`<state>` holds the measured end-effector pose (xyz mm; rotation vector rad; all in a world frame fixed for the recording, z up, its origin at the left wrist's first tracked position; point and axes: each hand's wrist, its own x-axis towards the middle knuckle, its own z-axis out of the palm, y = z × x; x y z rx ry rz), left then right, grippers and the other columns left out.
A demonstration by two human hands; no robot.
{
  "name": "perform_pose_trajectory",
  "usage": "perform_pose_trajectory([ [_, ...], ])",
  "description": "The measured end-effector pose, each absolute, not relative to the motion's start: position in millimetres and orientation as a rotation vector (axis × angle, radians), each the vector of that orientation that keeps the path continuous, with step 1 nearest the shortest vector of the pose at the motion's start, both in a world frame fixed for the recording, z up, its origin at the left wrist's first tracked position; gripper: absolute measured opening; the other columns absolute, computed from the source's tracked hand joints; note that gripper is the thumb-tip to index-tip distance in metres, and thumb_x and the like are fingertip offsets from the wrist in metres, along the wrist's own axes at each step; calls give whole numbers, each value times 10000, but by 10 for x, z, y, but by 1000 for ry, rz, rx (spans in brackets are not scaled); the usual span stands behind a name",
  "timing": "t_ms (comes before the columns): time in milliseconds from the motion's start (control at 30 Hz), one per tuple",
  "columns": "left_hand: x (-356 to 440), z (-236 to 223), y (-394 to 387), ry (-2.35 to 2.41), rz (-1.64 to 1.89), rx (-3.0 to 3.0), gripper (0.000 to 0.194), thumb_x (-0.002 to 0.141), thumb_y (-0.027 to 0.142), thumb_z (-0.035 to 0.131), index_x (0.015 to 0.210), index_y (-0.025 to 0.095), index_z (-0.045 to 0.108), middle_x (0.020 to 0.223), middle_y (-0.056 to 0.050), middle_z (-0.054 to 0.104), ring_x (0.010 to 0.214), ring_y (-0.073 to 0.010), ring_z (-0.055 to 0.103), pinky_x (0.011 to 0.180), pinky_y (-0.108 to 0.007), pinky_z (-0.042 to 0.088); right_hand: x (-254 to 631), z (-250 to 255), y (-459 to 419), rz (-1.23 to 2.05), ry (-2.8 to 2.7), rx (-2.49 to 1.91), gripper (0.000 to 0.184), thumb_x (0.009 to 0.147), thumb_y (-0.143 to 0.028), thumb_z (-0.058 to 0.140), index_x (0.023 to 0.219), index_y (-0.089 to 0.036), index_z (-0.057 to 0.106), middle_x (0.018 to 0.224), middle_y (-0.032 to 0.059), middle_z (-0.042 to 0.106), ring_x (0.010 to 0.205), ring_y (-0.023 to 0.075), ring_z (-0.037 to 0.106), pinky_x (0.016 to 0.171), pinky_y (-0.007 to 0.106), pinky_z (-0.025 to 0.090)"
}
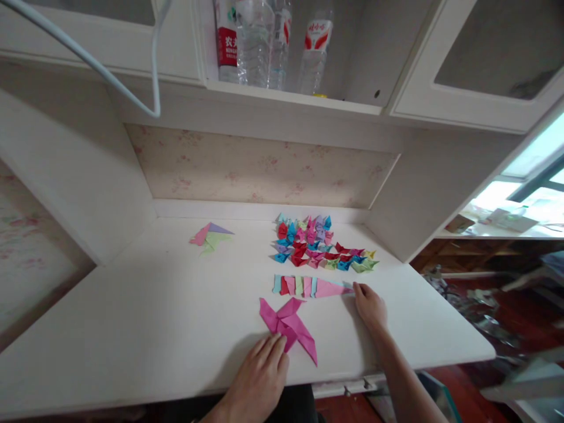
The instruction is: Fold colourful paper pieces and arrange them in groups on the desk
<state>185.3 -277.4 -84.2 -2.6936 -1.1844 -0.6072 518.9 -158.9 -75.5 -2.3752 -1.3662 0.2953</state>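
Note:
My left hand [259, 373] lies flat on the white desk [132, 311], fingers stretched out, its fingertips on the near corner of a magenta folded paper shape [288, 326]. My right hand [369, 305] reaches to the right end of a row of folded paper strips [308, 286] in pink, green, blue and red, with its fingertips touching the pink pointed end. Its fingers look curled toward the strip, and I cannot see whether they pinch it.
A pile of several small folded paper pieces [317, 244] in many colours sits behind the row. A pink, green and purple folded shape [209, 236] lies at the back left. Plastic bottles [268, 41] stand on the shelf above. A white cable [88, 59] hangs at upper left.

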Motion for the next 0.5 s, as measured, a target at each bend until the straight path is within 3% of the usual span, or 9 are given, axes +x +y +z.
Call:
perform_pose_trajectory([
  [333, 1807, -584, -2706, -1249, -761, -2894, 225, 900, 314, 504, 1068, 223, 622, 1256, -50, 634, 1134, -208, 595, 1012, -360, 467, 5189, -748, -1572, 323, -1364, -2426, 541, 913, -529, 273, 1141, -223, 656, 1135, 112, 683, 1020, 275, 613, 753, 319, 414],
  [500, 1332, -464, -2544, -1546, -1032, -2749, 201, 924, 245, 448, 1030, 238, 618, 1141, -59, 676, 1077, -195, 621, 961, -341, 504, 5245, -780, -1565, 343, -1352, -2404, 540, 894, -538, 298, 1129, -219, 666, 1128, 103, 687, 1009, 270, 614, 746, 310, 417],
])
